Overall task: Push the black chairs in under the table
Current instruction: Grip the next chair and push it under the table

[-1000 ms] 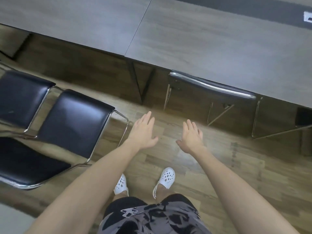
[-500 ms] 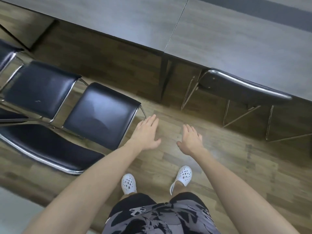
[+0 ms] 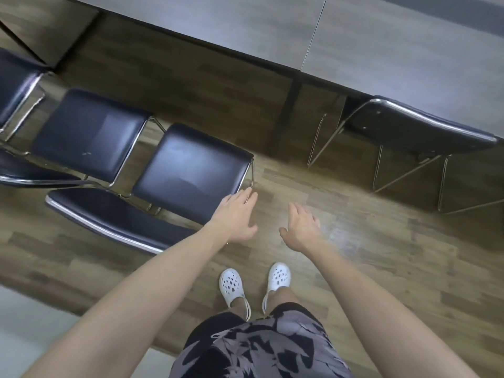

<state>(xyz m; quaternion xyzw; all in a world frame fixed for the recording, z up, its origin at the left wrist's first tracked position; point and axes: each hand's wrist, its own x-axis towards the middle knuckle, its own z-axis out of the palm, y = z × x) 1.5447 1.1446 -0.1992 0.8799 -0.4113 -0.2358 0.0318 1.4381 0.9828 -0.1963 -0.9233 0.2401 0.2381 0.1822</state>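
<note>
Head view: left hand (image 3: pixel 236 216) and right hand (image 3: pixel 301 227) both at frame centre, arms stretched forward, fingers straight and loosely spread, palms down, holding nothing. Left fingertips overlap the near right corner of the nearest black chair (image 3: pixel 191 170) in the picture; can't tell if they actually touch it. Right hand hangs over bare wood floor (image 3: pixel 368 246), apart from any chair. Nearest chair sits left of centre, fully out from the table (image 3: pixel 245 28), its backrest toward lower left. Second chair (image 3: pixel 90 135) just beside it further left, also out; third chair (image 3: pixel 13 85) cut off at the left edge. Tucked chair (image 3: pixel 417 129) at upper right, seat under the table edge, only its backrest and chrome legs showing. Table spans the top of the frame. White clogs (image 3: pixel 230 285) and patterned shorts (image 3: pixel 259 347) at bottom centre.
</note>
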